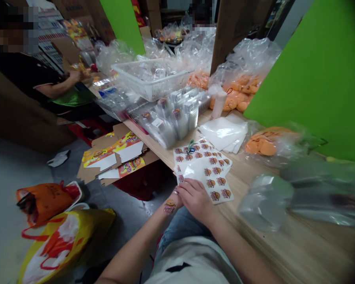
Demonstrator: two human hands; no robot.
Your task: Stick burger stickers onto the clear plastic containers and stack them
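Note:
My left hand [178, 199] is by the table's front edge, its fingers mostly hidden behind my right hand. A burger sticker [169, 206] clings to the inside of my left wrist. My right hand [197, 200] reaches across, fingers bent and close together against the left hand; whatever they pinch is hidden. Just beyond both hands lie white sticker sheets [210, 174] printed with rows of burger pictures, some spots bare. A small tool with a green part and a dark blue part [191, 150] rests on the sheets.
Behind stand packed clear plastic packets [168, 122], a white basket [154, 87], a pale bottle [219, 105] and white sheets [225, 132]. To the right are orange pieces in a bag [263, 142] and clear plastic boxes [266, 201]. Printed cartons [115, 154] sit left; a co-worker [32, 75] sits beyond.

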